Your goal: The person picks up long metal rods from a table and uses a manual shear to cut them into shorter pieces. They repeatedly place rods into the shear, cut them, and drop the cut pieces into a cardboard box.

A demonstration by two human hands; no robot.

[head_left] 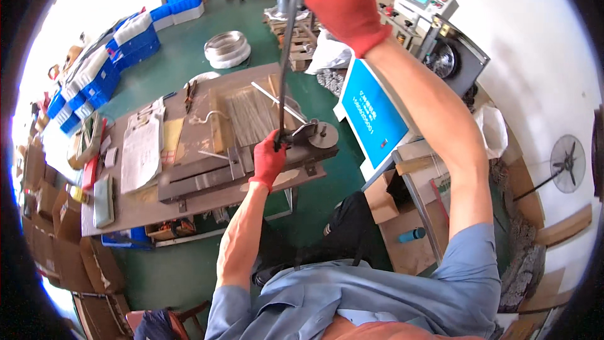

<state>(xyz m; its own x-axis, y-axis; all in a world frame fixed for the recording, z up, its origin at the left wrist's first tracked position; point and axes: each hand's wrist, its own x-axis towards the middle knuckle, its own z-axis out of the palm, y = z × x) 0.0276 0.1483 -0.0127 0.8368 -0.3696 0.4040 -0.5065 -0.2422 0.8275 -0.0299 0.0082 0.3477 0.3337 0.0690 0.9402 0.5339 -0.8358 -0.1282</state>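
At the bench bender (314, 138), my left hand (269, 158) pinches the rod while my right hand (345, 1) grips the lever (285, 56), mid-bend, I judge, needing a steady pull.

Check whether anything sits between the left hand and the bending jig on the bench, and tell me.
Nothing visible does. The left hand in its red glove is already down at the bending jig, fingers at the foot of the long lever. The right hand grips the lever's top end.
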